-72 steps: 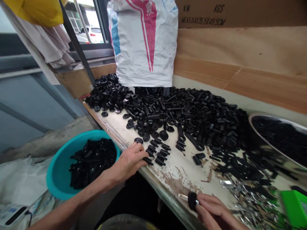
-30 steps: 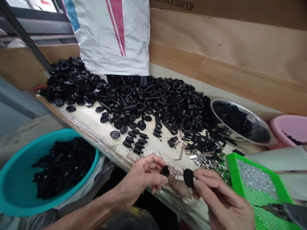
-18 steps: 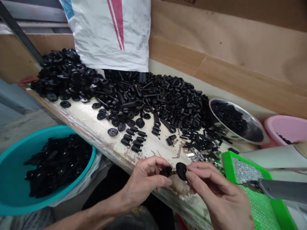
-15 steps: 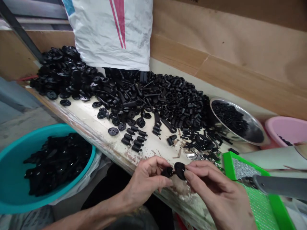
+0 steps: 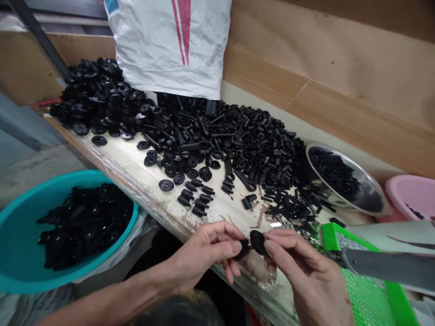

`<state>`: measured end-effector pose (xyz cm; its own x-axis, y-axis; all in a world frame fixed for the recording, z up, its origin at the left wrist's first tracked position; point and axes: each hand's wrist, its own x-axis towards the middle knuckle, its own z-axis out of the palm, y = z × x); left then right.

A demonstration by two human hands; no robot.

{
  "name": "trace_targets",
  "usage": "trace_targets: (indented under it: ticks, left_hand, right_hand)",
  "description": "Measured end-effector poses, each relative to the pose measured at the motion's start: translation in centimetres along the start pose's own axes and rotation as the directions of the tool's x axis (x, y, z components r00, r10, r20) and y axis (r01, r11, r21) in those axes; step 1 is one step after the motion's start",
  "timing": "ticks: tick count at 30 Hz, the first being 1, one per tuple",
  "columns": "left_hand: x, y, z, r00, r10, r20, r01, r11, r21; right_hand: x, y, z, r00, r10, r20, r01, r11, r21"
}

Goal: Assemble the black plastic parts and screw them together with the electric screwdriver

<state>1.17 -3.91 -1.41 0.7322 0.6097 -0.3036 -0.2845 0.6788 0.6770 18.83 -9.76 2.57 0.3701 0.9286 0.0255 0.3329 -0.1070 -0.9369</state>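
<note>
Between finger and thumb, my left hand (image 5: 217, 246) pinches a small black plastic part (image 5: 242, 249), mostly covered by the fingers. My right hand (image 5: 302, 267) is closed on a round black disc (image 5: 258, 243), tilted on edge. The two parts sit very close together over the front edge of the bench; whether they touch I cannot tell. Just beyond my hands, short black cylinders with thin pins (image 5: 200, 203) lie in small rows. Loose round black discs (image 5: 166, 184) lie further left, beside a large heap of black plastic parts (image 5: 190, 131).
At lower left stands a teal basin (image 5: 20, 267) holding black parts. A steel bowl (image 5: 377, 203), a pink basin (image 5: 414, 190) and a green tray (image 5: 396, 294) of small metal pieces line the right. A grey tool arm (image 5: 387, 267) juts in there. A white sack (image 5: 170, 45) stands behind the heap.
The disc has turned so its smooth face shows. My left fingers have shifted round the small part, with lower fingers now extended beneath. The camera view has moved slightly left.
</note>
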Motion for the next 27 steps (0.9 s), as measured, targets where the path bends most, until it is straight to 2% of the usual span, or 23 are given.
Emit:
trace_targets:
  ticks: [4, 7, 12, 15, 22, 27]
  left_hand:
    - [0.3, 0.9, -0.7, 0.972, -0.202, 0.118, 0.21, 0.976, -0.063]
    - [0.6, 1.5, -0.8, 0.942, -0.284, 0.179, 0.301, 0.951, -0.073]
    - [0.8, 2.1, -0.1, 0.931, -0.294, 0.216, 0.304, 0.953, -0.015]
    - [0.9, 2.1, 0.3, 0.93, -0.321, 0.181, 0.327, 0.945, -0.005]
    - [0.8, 1.6, 0.8, 0.951, -0.283, 0.125, 0.282, 0.959, 0.026]
    - [0.8, 1.9, 1.5, 0.951, -0.3, 0.073, 0.296, 0.953, 0.064]
  right_hand:
    - [-0.5, 0.3, 0.0, 1.0, -0.003, 0.004, 0.003, 1.0, 0.028]
    - [-0.8, 0.5, -0.1, 1.0, 0.0, 0.026, -0.001, 0.998, 0.058]
    - [-0.9, 0.7, 0.2, 1.0, 0.017, 0.007, -0.018, 0.988, 0.155]
    - [-1.0, 0.5, 0.5, 1.0, 0.029, 0.001, -0.029, 0.979, 0.202]
    - [-1.3, 0.7, 0.6, 0.996, 0.09, -0.019, -0.081, 0.957, 0.277]
    - [-1.3, 0.7, 0.4, 0.997, 0.068, -0.037, -0.055, 0.961, 0.272]
